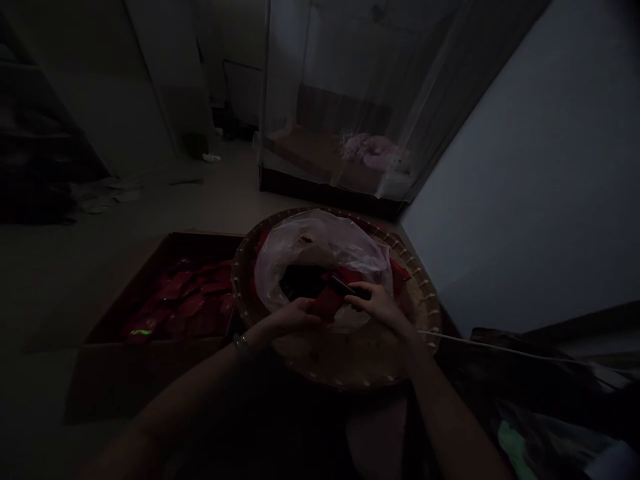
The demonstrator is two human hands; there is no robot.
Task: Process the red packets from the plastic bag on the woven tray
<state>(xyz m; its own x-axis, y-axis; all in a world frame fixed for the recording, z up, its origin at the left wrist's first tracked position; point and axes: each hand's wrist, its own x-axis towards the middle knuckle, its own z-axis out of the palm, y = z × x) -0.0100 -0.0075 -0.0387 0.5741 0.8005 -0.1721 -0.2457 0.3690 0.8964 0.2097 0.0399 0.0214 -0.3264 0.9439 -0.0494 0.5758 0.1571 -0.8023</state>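
Observation:
My left hand (299, 315) is closed on a small red pouch or packet (327, 303); the dim light hides its details. In my right hand (373, 303) is a slim dark stick-like object (341, 285), its far end at the red packet's upper edge. Both hands are over a round woven bamboo tray (350, 370). A clear plastic bag (320, 230) lies open on the tray just beyond my hands, with dark items (303, 281) inside that I cannot make out. More red pieces (399, 275) lie beside the bag, on the tray's right side.
A cardboard box (150, 353) filled with red packets (193, 297) stands left of the tray. Ahead is a bed (310, 157) behind a mosquito net, with pink bedding (377, 152). A white cord (480, 343) runs right from the tray. A pale wall (540, 173) rises on the right.

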